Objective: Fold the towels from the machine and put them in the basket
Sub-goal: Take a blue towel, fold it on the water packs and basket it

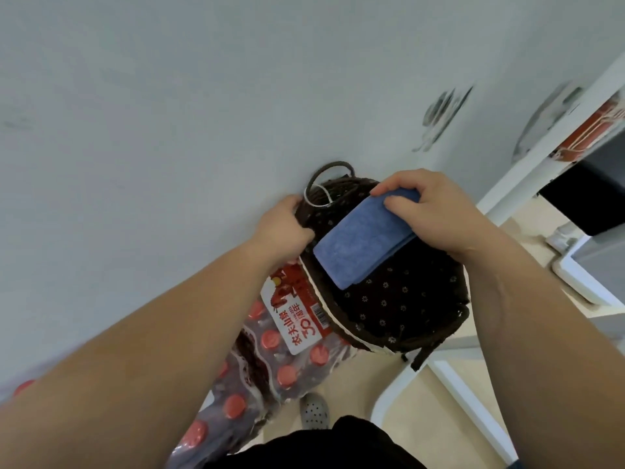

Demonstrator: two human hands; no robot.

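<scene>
Both hands are at work over one basket [399, 299]. Left hand [280, 225] grips the basket's rim on its left side, fingers curled over the woven edge. Right hand [436, 214] pinches one folded blue towel [358, 245] at its far end, thumb on top and fingers curled over the edge. The towel hangs slanted across the basket's mouth, its lower end reaching down inside against the lining.

The basket is dark brown wicker, lined with dark cloth dotted with small flowers, and has one looped handle [333, 170] at its far rim. It tilts toward the camera and sits on one wrapped pack of bottles [304, 319] with red caps and a red and white label. One grey perforated shoe [314, 411] shows on the floor below. One white metal frame [449, 380] stands to the right, and a pale grey wall [169, 96] rises behind.
</scene>
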